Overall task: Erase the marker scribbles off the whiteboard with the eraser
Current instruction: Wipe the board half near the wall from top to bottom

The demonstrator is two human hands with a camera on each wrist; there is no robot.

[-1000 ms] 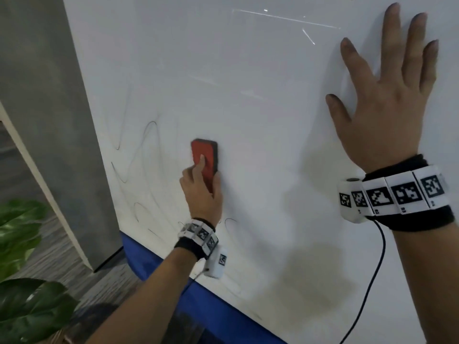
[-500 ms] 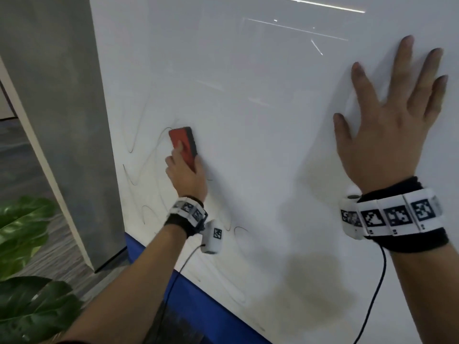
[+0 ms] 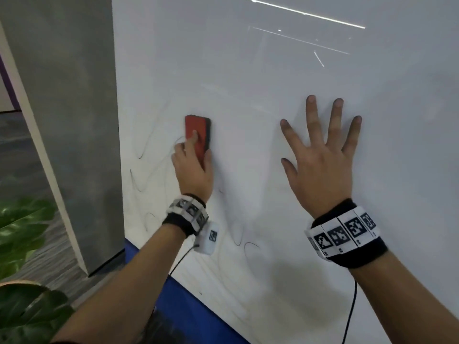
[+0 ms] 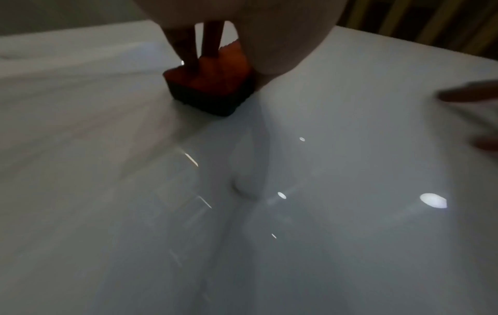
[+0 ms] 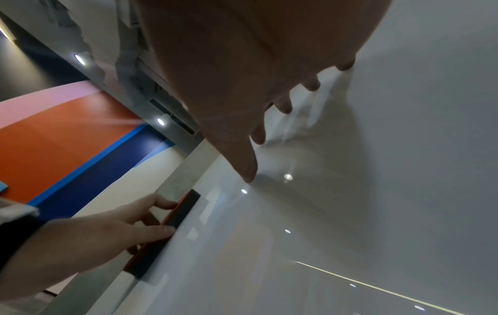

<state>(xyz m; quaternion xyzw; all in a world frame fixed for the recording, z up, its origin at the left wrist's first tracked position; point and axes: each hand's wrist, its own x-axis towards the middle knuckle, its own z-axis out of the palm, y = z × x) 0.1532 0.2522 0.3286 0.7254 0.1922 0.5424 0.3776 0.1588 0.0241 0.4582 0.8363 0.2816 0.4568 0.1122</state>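
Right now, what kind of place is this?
Probably an office or meeting area: a large wall whiteboard with marker scribbles, grey carpet, and a potted plant beside a concrete pillar.

The big white whiteboard has thin black scribbles on its left, with a red eraser flat against it.

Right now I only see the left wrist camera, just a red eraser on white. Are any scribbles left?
Observer: Yes. The head view shows thin marker scribbles on the whiteboard, left of the eraser.
Operator: Any lower down?
Observer: More loops sit below the left hand, near the blue edge.
Operator: What's the other hand doing?
Observer: The right hand lies flat on the board, fingers spread, holding nothing.
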